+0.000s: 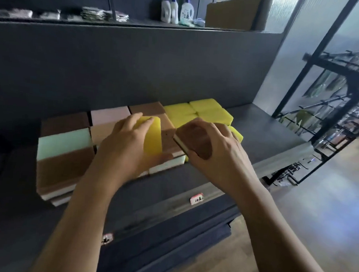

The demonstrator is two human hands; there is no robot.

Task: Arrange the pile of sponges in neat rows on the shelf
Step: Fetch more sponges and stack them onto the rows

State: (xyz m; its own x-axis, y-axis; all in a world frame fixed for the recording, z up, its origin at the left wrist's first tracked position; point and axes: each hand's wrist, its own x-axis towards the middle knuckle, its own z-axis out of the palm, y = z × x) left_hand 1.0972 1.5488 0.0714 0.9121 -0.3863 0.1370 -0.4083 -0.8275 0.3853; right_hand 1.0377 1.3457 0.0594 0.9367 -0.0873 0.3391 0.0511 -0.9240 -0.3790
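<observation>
Sponges lie in rows on the dark shelf (263, 137): brown, pink and mint ones (63, 139) at the left, yellow ones (208, 110) at the back right. My left hand (124, 145) grips a yellow sponge (153, 136) above the brown row, fingers over its far edge and thumb below. My right hand (215, 145) holds a brown-topped sponge (195, 140) with a pale underside, lifted and tilted over the row's right end. Part of the yellow group is hidden behind my right hand.
An upper shelf carries white bottles (177, 10), a cardboard box (231, 13) and packets (101, 14). A price tag (196, 199) sticks to the shelf's front lip. A black metal rack (340, 106) stands at the right over wooden floor.
</observation>
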